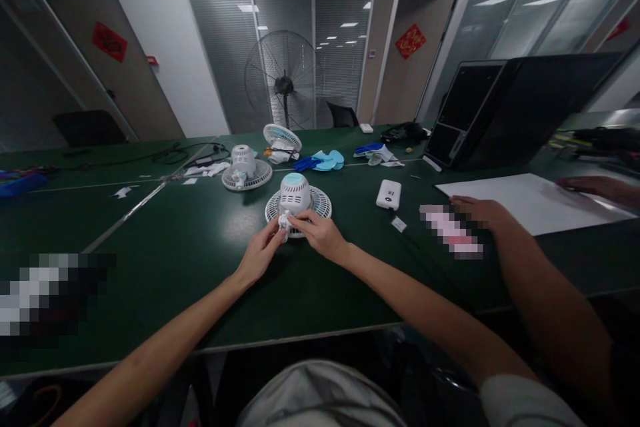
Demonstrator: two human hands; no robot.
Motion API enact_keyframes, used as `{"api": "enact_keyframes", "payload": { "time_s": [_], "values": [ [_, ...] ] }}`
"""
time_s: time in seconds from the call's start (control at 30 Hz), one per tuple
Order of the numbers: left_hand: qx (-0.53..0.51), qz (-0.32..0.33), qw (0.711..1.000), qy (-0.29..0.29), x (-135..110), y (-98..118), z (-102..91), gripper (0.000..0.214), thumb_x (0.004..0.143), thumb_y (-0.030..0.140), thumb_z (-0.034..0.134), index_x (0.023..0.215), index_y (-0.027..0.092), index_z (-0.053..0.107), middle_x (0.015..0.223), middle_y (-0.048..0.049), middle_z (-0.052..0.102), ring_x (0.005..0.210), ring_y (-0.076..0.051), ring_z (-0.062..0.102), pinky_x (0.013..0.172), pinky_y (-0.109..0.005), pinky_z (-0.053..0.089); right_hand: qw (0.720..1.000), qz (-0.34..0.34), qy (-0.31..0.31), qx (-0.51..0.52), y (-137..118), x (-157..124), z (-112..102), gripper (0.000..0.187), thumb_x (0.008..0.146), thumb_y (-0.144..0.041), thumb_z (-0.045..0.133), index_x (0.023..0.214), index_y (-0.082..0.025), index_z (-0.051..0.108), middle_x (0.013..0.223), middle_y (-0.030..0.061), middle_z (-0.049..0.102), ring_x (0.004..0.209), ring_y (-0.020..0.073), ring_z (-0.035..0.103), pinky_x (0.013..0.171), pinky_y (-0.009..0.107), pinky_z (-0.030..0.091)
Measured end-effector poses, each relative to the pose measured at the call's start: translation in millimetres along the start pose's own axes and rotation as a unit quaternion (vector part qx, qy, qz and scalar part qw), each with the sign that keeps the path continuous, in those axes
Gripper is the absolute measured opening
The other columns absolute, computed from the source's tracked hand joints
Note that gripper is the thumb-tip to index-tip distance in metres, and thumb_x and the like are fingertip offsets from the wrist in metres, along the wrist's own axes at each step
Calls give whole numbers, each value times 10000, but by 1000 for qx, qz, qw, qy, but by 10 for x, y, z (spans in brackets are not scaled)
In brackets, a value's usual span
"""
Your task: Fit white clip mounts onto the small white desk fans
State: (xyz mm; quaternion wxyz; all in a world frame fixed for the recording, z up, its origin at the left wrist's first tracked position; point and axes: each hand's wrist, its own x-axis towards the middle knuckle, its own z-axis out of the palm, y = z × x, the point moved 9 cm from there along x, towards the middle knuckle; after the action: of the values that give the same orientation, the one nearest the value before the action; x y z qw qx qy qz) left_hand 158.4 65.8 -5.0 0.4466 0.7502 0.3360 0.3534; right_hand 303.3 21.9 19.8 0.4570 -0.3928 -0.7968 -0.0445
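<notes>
A small white fan (295,195) lies grille-down on the green table in front of me, its motor housing with a pale blue top pointing up. From the housing's near side sticks out a small white joint piece (285,221). My left hand (260,252) pinches this piece from the left. On its other side, the fingers of my right hand (323,235) are closed on the same piece. The fingertips partly cover it, so its finer shape cannot be made out.
Behind are a second face-down fan (245,167), another small fan (283,142) and blue gloves (320,161). A white box-like device (389,194) lies to the right. A co-worker's hand (473,211) rests by a white sheet (530,203), near a black computer case (465,113).
</notes>
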Motion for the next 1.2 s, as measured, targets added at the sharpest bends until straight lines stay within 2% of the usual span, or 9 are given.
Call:
{"api": "enact_keyframes", "payload": {
  "time_s": [0.13, 0.3, 0.43, 0.53, 0.67, 0.8, 1.0, 1.1, 1.2],
  "values": [
    [48, 9, 999, 10, -4, 23, -30, 613, 975, 508, 563, 1490, 177, 552, 863, -28, 698, 618, -164, 581, 569, -247, 468, 995, 68, 38, 57, 101, 15, -55, 329, 1068, -260, 530, 1360, -248, 681, 1111, 84, 689, 1002, 218, 688, 918, 401, 627],
    [69, 9, 997, 35, -7, -8, -82, 619, 922, 515, 639, 1444, 184, 604, 957, -53, 755, 547, -168, 624, 609, -303, 528, 961, 184, 34, 205, 268, -8, 85, 308, 1044, -349, 562, 1292, -238, 707, 1067, 75, 711, 833, 189, 735, 554, 268, 650],
    [73, 2, 996, 57, -2, -33, -131, 594, 893, 522, 680, 1379, 183, 646, 1033, -94, 785, 541, -189, 672, 635, -339, 570, 924, 249, 51, 285, 384, -59, 150, 319, 1004, -422, 620, 1247, -219, 662, 838, 5, 688, 697, 168, 735, 473, 226, 610],
    [68, -5, 996, 54, 2, -38, -134, 594, 870, 538, 711, 1338, 179, 648, 1071, -123, 787, 556, -198, 688, 607, -341, 580, 948, 215, 41, 232, 337, -55, 84, 227, 1014, -405, 618, 1126, -222, 692, 888, 21, 714, 664, 150, 712, 519, 233, 606],
    [58, -9, 997, 55, 2, -47, -140, 554, 854, 548, 732, 1250, 172, 637, 1082, -144, 787, 564, -197, 694, 587, -341, 587, 983, 132, 18, 127, 179, -27, -27, 240, 991, -364, 678, 1176, -211, 695, 1069, 75, 732, 817, 180, 725, 696, 289, 624],
    [57, 0, 997, 53, -6, -37, -144, 526, 859, 557, 725, 1213, 184, 613, 1056, -127, 790, 569, -196, 694, 590, -344, 590, 982, 142, 25, 119, 178, -8, -46, 191, 1029, -351, 620, 1125, -209, 705, 1010, 57, 742, 760, 166, 718, 693, 283, 595],
    [66, 6, 997, 37, -14, 0, -123, 509, 887, 557, 696, 1219, 186, 593, 1039, -115, 789, 567, -194, 687, 593, -336, 580, 970, 196, 16, 141, 291, -9, 33, 258, 1064, -377, 549, 946, -197, 691, 723, -21, 696, 527, 115, 641, 603, 243, 535],
    [66, 0, 997, 29, -4, -15, -105, 521, 886, 561, 695, 1230, 187, 579, 1074, -123, 784, 571, -192, 692, 586, -332, 584, 975, 184, 5, 126, 287, -12, 29, 260, 1070, -354, 530, 932, -197, 685, 730, -18, 688, 556, 114, 640, 617, 235, 524],
    [69, -4, 997, 22, 9, -50, -98, 526, 892, 567, 686, 1240, 192, 563, 1088, -119, 783, 595, -199, 708, 576, -327, 592, 980, 170, 22, 103, 276, -18, -43, 190, 1053, -333, 550, 1014, -199, 680, 853, 20, 716, 693, 144, 682, 673, 247, 546]
  ]
}}
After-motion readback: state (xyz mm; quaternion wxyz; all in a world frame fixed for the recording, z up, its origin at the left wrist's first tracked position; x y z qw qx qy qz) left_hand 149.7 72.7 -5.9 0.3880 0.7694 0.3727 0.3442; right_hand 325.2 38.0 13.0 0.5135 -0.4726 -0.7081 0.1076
